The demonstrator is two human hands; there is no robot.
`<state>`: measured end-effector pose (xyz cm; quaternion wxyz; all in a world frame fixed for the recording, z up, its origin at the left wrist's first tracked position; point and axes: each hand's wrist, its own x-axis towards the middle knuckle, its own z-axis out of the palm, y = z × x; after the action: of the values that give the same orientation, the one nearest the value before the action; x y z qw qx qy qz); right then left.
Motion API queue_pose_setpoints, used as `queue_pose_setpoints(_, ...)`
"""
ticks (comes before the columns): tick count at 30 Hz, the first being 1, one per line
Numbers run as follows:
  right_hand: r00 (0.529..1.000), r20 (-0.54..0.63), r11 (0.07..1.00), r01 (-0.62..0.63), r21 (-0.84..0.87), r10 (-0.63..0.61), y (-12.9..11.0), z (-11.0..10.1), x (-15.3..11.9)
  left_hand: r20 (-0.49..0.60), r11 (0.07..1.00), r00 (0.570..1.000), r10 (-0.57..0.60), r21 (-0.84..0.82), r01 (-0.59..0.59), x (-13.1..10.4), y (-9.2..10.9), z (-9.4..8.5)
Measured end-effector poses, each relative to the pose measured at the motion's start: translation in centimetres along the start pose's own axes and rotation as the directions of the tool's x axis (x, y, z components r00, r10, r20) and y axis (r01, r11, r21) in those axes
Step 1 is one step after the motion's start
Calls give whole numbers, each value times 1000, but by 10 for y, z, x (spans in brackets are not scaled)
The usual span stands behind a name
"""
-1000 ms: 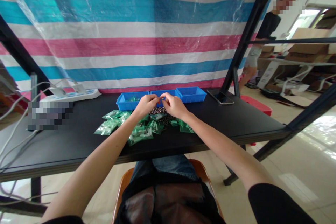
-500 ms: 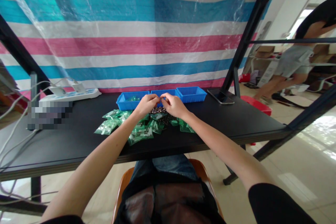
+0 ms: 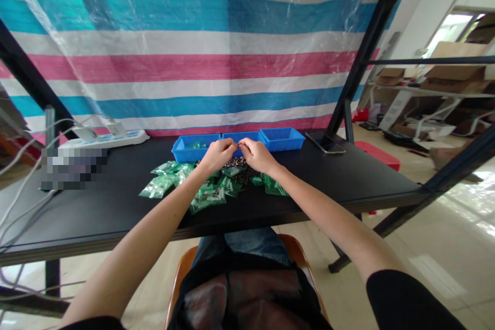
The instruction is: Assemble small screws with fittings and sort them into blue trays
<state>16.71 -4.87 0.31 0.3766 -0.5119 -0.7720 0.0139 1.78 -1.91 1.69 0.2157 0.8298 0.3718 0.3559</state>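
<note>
My left hand (image 3: pixel 218 154) and my right hand (image 3: pixel 256 155) meet fingertip to fingertip above the small metal parts (image 3: pixel 243 175) heaped on the table. Both are closed in a pinch; whatever lies between the fingertips is too small to make out. Green plastic bags (image 3: pixel 209 196) with pale pieces inside lie below and left of the hands, and another green bag (image 3: pixel 274 185) lies by my right wrist. Just behind the fingers stand a left blue bin (image 3: pixel 181 154) with some green bags in it, a middle blue bin (image 3: pixel 242 136) partly covered by my hands, and a right blue bin (image 3: pixel 284 144).
A phone (image 3: pixel 325 142) lies right of the bins on the black table (image 3: pixel 348 180). A white power strip (image 3: pixel 104 140) with cables sits at the left, near a blurred-out object (image 3: pixel 73 167). Black frame posts (image 3: pixel 361 56) flank the table. A red stool (image 3: pixel 377 154) stands beyond the right side.
My two hands remain pinched together over the parts, with only a slight shift of the fingers. The person at the far right has gone out of view.
</note>
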Motion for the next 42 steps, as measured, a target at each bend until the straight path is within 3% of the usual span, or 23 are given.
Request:
queue_pose_setpoints(14, 999, 41, 995, 3, -99, 1, 0, 0, -2, -33, 992, 994, 101, 79, -98, 0, -1, 2)
queue_pose_setpoints(24, 999, 41, 1000, 12, -10, -11, -3, -2, -2, -32, 991, 994, 102, 93, -98, 0, 0, 0)
queue_pose_setpoints(30, 997, 81, 999, 4, -40, -1, -3, -2, -2, 5, 988, 993, 121, 97, -120, 0, 1, -1)
queue_pose_setpoints(42, 999, 51, 997, 21, -69, -17, -1, -1, -3, 25, 997, 999, 33, 71, -35, 1, -1, 0)
